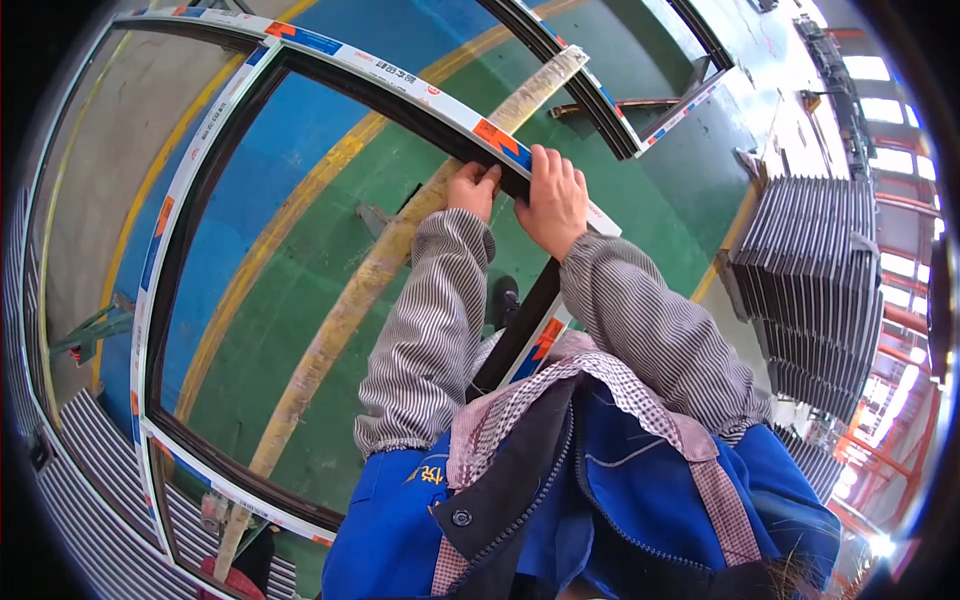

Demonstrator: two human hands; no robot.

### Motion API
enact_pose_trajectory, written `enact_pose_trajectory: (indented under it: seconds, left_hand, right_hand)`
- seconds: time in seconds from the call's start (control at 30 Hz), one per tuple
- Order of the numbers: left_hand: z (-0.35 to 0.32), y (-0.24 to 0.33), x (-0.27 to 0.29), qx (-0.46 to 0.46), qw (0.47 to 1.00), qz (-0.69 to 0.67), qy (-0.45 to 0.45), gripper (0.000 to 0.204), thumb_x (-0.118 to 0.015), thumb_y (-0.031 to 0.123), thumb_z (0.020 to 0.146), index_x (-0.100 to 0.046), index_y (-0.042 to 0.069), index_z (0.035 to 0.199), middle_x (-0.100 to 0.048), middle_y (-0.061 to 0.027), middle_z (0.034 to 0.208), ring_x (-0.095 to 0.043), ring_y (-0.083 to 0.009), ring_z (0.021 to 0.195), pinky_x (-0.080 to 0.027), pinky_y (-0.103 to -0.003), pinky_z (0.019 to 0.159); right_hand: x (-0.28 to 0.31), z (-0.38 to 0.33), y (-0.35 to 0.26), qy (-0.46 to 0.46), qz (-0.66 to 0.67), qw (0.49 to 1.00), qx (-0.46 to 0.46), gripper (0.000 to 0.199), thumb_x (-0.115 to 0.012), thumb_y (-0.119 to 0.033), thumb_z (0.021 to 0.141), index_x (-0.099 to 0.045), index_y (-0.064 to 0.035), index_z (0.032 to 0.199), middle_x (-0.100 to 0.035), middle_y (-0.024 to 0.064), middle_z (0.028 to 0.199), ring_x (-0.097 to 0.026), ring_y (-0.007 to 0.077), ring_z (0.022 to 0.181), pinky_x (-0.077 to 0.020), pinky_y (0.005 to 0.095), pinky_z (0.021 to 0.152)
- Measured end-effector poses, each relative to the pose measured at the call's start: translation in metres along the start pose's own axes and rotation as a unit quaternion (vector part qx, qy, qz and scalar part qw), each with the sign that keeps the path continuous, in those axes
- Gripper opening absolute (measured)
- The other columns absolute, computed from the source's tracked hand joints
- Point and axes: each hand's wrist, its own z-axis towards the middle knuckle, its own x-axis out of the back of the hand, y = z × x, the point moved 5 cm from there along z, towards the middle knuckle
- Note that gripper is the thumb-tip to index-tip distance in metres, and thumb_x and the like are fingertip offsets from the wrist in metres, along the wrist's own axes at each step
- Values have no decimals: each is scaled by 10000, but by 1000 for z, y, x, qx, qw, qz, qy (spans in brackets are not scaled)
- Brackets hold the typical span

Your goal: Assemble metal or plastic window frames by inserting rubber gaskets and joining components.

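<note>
Blue jacket [630,490] nearest; beyond, the frame [395,76] lies over a beam [335,330], apparently for support. My right hand [556,203] clasps its far bar [497,137], probably steadying it; my left hand [474,192] curls at the inner edge, any hold there hidden.

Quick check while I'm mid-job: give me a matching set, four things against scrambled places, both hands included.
1. Left hand
2. Right hand
3. Mottled beam
4. Grey ribbed stack

A. Running beneath the frame
B. Laid across the frame's bar, close to its corner
C. Towards the picture's right edge
D. At the bar's inner side only, farther from that corner

Pairs: 1-D, 2-B, 3-A, 4-C
</note>
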Motion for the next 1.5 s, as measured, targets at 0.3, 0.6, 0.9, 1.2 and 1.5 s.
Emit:
enact_pose_trajectory:
  seconds: [0.3, 0.6, 0.9, 1.2, 1.5]
  left_hand:
    - [-17, 86, 0, -211, 836, 501, -77, 285, -712, 193, 817, -596, 63, 1043, -657, -71, 894, -635, -211, 784, -516, -369, 698]
    - [24, 124, -9, -564, 429, 682, -180, 548, -723, 297, 699, -561, 101, 1185, -587, -53, 1071, -571, -232, 1036, -437, -378, 969]
    - [25, 138, 8, -642, 427, 618, -157, 647, -748, 300, 689, -530, 107, 1266, -576, -27, 1106, -566, -211, 1044, -437, -361, 967]
    - [51, 164, 26, -522, 512, 639, -239, 567, -780, 240, 662, -576, 98, 1171, -626, -50, 1053, -588, -254, 1021, -455, -401, 946]
    - [71, 183, 68, -556, 489, 650, -172, 650, -771, 287, 684, -512, 101, 1250, -575, -62, 1139, -546, -247, 1109, -431, -386, 1011]
  right_hand:
    - [-16, 22, 15, -53, 28, 997, -48, 480, -740, -164, 723, -479, -55, 1111, -576, 94, 974, -597, 296, 941, -487, 422, 767]
    - [-21, 28, -4, -34, -2, 999, -40, 488, -767, -215, 701, -500, -80, 1087, -566, 74, 983, -575, 261, 945, -453, 400, 780]
    - [-19, 37, -19, 18, -23, 999, -43, 504, -782, -255, 684, -496, -78, 1060, -555, 74, 973, -568, 260, 913, -443, 394, 757]
    - [-25, 65, -36, 14, 33, 999, -35, 398, -732, -241, 754, -514, -75, 1042, -568, 79, 906, -572, 274, 895, -458, 412, 771]
    - [-40, 98, -72, 22, -9, 1000, -6, 476, -763, -204, 712, -481, -59, 1067, -546, 96, 959, -570, 275, 922, -445, 391, 803]
